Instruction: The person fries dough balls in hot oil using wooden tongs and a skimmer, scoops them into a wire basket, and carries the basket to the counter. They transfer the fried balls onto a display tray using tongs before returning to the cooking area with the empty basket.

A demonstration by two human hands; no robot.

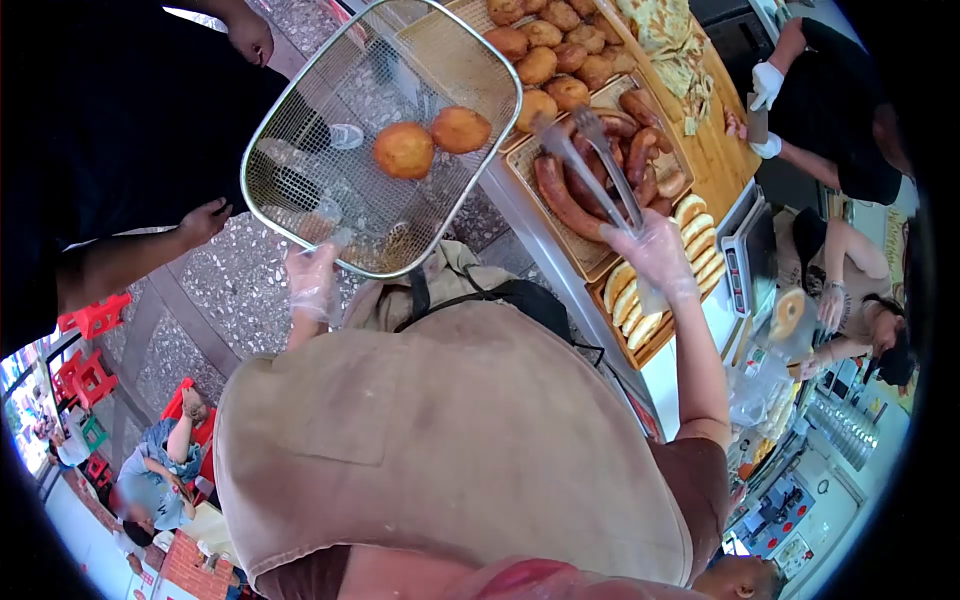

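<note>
My left hand (314, 280), in a clear plastic glove, is closed on the near rim of a wire mesh basket (330, 90). Two round browned fried pieces (403, 150) lie inside the basket. In my right hand (655, 255), also gloved, are metal tongs (605, 175), their tips apart with nothing visible between them. The tongs hang over a tray of sausages (563, 200). Beyond the sausages is a pile of fried balls (540, 65). Close to my right hand lies a tray of sliced pale buns (640, 310).
Flatbreads (680, 50) lie on a wooden board (725, 150), where a gloved person holds a blade. A scale (740, 265) stands beside the board. Another person holds a bagged item at the right. A dark-clothed person (120, 130) stands close at the left.
</note>
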